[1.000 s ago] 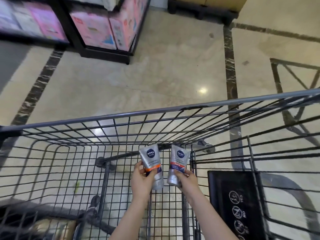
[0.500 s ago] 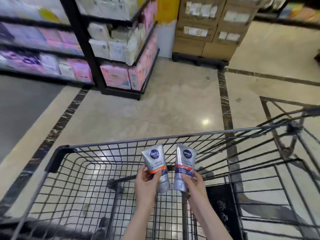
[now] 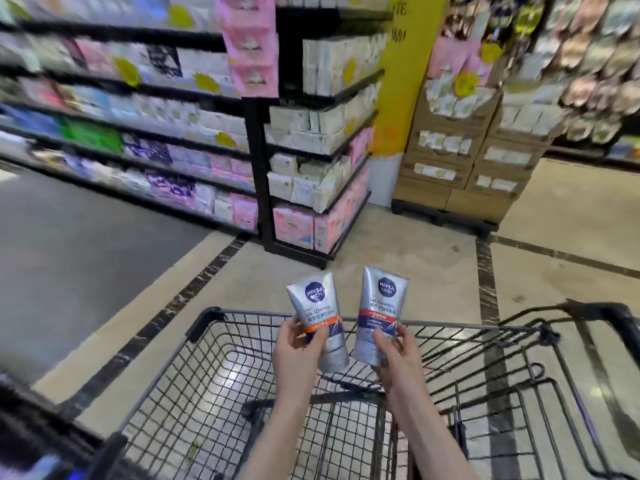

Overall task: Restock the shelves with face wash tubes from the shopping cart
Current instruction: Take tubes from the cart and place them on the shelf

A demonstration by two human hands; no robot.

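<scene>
A person's two hands lift a pair of silver face wash tubes above the shopping cart (image 3: pixel 207 315), the landmark for everything here; the left hand (image 3: pixel 298 355) grasps the left tube (image 3: pixel 320 318) around its lower half, cap end down, and the right hand (image 3: pixel 398 355) grasps the right tube (image 3: pixel 379 308) the same way; the tubes stand near upright, just beside each other over the cart's far rim, labels facing the camera. Beyond the cart rise the stocked shelves (image 3: pixel 311 133), blurred, with cardboard cases (image 3: pixel 450 174) stacked farther right; which shelf takes the tubes cannot be told. The step in hand looks like the carry from cart to shelf; it goes best with firm grips low on each tube, labels kept outward, and each tube set down cap first so it stands squarely.
</scene>
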